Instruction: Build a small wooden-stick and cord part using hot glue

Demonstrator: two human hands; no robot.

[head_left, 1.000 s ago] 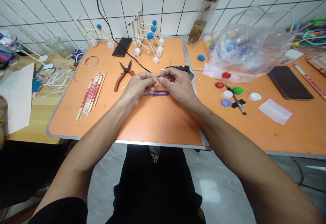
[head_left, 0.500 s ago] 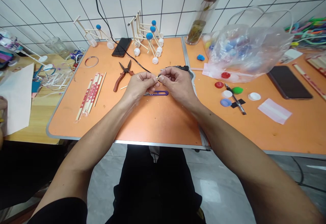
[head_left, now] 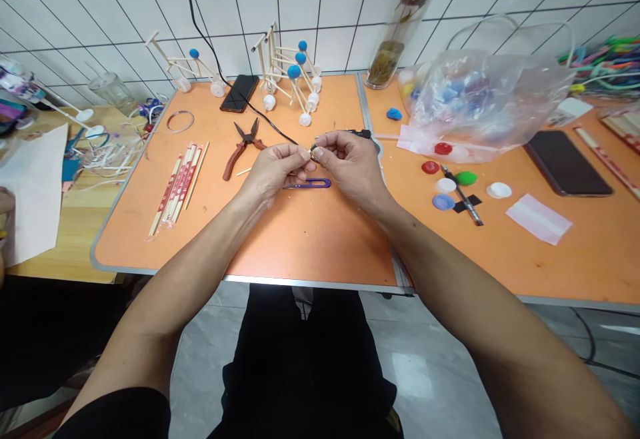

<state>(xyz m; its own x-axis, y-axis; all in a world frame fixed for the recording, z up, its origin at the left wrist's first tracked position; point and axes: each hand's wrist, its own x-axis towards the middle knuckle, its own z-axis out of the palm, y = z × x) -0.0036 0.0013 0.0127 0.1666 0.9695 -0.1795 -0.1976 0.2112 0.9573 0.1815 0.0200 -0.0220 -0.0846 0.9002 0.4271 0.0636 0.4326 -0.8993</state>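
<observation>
My left hand [head_left: 280, 167] and my right hand [head_left: 347, 162] meet over the middle of the orange table [head_left: 310, 239], fingertips pinched together. Between them is a small piece, partly pale and partly dark, too small and too covered to name. Just under the fingers lies a pair of purple-handled thread snips [head_left: 320, 183], its blades partly hidden by my left hand. Pliers with red-brown handles [head_left: 245, 142] rest open to the left of my left hand. Beyond the hands stand small stick frames [head_left: 287, 72] with blue balls and white caps as wheels.
Wrapped chopsticks [head_left: 180, 182] lie at the left, a black phone [head_left: 239, 93] behind them. To the right are bottle caps [head_left: 445, 186], a pen [head_left: 469, 209], a clear plastic bag [head_left: 480, 99] and another phone [head_left: 567, 162]. A tall glass bottle [head_left: 393, 46] stands at the back. Another person's hand [head_left: 6, 209] shows far left.
Both hands stay in nearly the same place, still pinched together. The small piece between the fingertips looks slightly turned, with more of its dark part showing.
</observation>
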